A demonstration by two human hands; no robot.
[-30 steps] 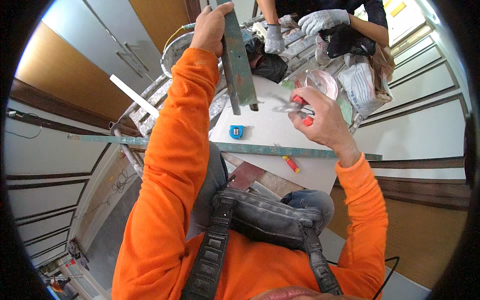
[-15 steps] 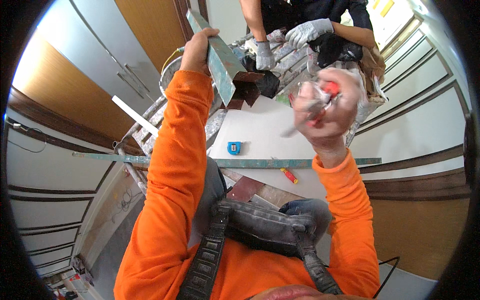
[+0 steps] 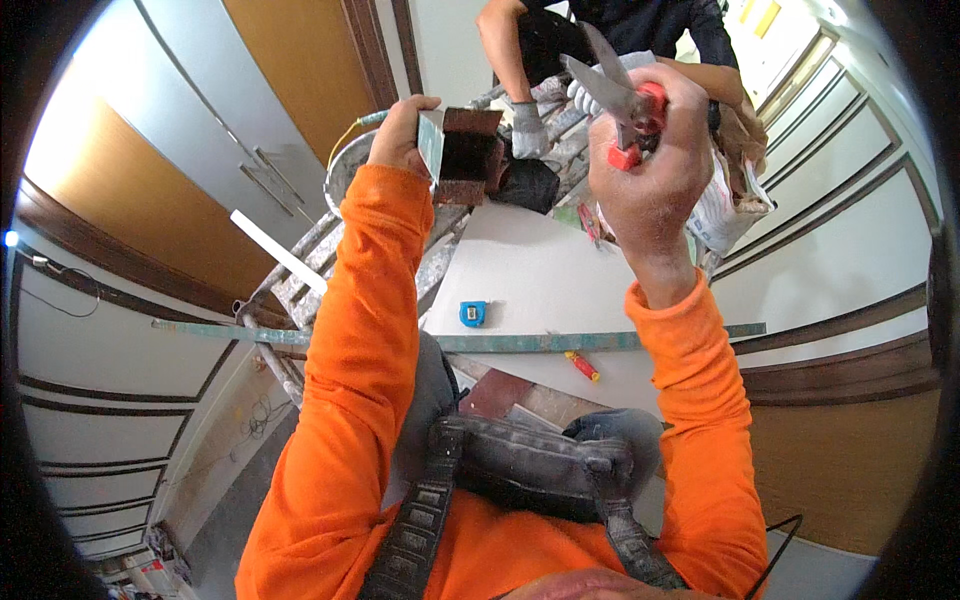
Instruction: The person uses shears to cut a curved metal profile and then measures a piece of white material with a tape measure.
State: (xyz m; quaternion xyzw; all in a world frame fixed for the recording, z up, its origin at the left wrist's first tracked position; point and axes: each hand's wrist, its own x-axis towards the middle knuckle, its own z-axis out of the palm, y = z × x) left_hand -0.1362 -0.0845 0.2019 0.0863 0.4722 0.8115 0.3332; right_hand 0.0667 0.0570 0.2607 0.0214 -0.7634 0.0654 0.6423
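Note:
My left hand [image 3: 402,138] is closed round a metal channel [image 3: 470,155], greenish on its outer face and rusty brown along the flanges, held with its end toward me. Raised at the right, my right hand [image 3: 660,190] grips a pair of snips [image 3: 612,98] with red handles. The blades are spread and point up and to the left, apart from the channel. Below both hands a blue tape measure [image 3: 473,314] lies on a white board [image 3: 545,265].
A long greenish metal bar [image 3: 540,343] lies across the board's near edge, with a red-and-yellow screwdriver [image 3: 582,366] beside it. Opposite me a person in grey gloves [image 3: 528,130] sits near a black bundle [image 3: 528,186]. A white strip [image 3: 278,250] leans at the left.
My left hand has turned the channel, so its end now faces me. The snips have risen and now show their blades apart; before, they were blurred and lower.

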